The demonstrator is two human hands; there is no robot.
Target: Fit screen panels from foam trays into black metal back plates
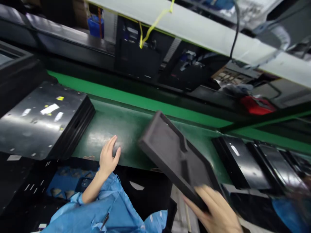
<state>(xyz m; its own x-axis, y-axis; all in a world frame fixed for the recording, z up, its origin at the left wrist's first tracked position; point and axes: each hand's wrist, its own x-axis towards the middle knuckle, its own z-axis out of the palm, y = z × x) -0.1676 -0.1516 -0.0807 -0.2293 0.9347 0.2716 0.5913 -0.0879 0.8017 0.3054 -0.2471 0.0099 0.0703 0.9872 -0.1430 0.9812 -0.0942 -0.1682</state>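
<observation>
Head: rectangular tray [167, 145] (matte, dark)

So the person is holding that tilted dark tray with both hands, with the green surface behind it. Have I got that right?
Not quite: only the right hand holds the tilted dark tray. The head view shows the left hand apart from it, fingers open. The green surface is indeed behind the tray.

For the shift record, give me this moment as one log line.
left hand: open, nothing held | right hand: gripping tilted dark tray | green worktop: below | stacked dark panels: at left
</observation>
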